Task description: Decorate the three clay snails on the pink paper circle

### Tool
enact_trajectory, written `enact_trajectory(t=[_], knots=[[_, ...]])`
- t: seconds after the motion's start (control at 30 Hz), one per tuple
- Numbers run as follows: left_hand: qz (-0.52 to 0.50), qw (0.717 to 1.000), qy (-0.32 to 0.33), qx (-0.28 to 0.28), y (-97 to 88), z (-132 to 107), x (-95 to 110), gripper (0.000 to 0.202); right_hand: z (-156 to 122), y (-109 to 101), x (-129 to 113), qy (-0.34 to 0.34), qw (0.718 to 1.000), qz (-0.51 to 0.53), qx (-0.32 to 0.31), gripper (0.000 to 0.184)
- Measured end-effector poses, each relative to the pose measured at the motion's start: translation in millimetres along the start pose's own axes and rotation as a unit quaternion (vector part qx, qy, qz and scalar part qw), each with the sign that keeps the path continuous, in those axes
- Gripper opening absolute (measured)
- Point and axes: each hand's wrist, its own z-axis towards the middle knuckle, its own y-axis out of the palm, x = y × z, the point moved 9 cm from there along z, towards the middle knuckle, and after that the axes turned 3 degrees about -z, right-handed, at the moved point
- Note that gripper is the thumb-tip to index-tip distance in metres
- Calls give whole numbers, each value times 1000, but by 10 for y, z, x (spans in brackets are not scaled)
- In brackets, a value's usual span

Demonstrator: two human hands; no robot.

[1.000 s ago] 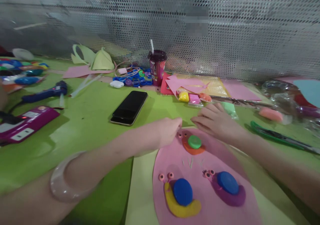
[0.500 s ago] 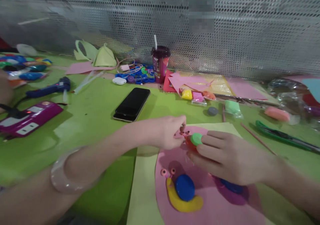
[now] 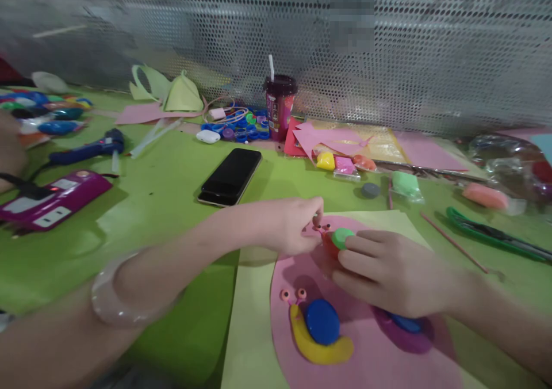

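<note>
At the top of a pink paper shape (image 3: pixel 302 337), a small clay snail (image 3: pixel 342 238) has a red body, a green disc and two little eyes on stalks. My left hand (image 3: pixel 293 225) reaches in from the left, with thumb and fingertips bent in a pinch beside those eyes. What sits between them is hidden. From the right, my right hand (image 3: pixel 388 271) curls its fingers against the snail's red and green side, covering part of it. Below lies a yellow clay snail (image 3: pixel 322 351) with a blue disc. Another, purple snail (image 3: pixel 416 340) is partly under my right hand.
Pale yellow paper (image 3: pixel 250 320) lies under the pink shape. A black phone (image 3: pixel 232 176), glue gun (image 3: pixel 88 147) and purple power strip (image 3: pixel 56 199) are left. Behind stand a lidded cup (image 3: pixel 280 110) and bagged clay (image 3: pixel 345 166). Right lies a green cutter (image 3: pixel 495 233). Another person's hand (image 3: pixel 11 150) shows far left.
The view has shifted slightly, so things sit a little to the right. Both hands keep nearly the same place at the red and green snail, the right fingers moving only slightly.
</note>
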Motion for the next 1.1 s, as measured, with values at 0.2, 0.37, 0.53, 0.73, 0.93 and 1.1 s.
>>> enact_trajectory(t=[0.2, 0.37, 0.53, 0.73, 0.93, 1.1], knots=[[-14, 1000, 7, -12, 15, 8, 13, 20, 1, -14, 18, 5, 1000, -11, 6, 39], [-5, 1000, 5, -6, 5, 17, 7, 19, -9, -16, 38, 12, 1000, -18, 1, 40], [1, 1000, 3, -13, 15, 6, 10, 19, -18, -32, 29, 17, 1000, -17, 1, 37], [13, 1000, 3, -12, 10, 5, 20, 16, -16, -14, 26, 20, 1000, -21, -4, 34], [14, 1000, -1, -16, 12, 5, 30, 16, 0, 0, 25, 22, 1000, -12, -6, 39], [19, 1000, 7, -12, 9, 3, 45, 17, 0, -1, 16, 26, 1000, -13, -7, 38]])
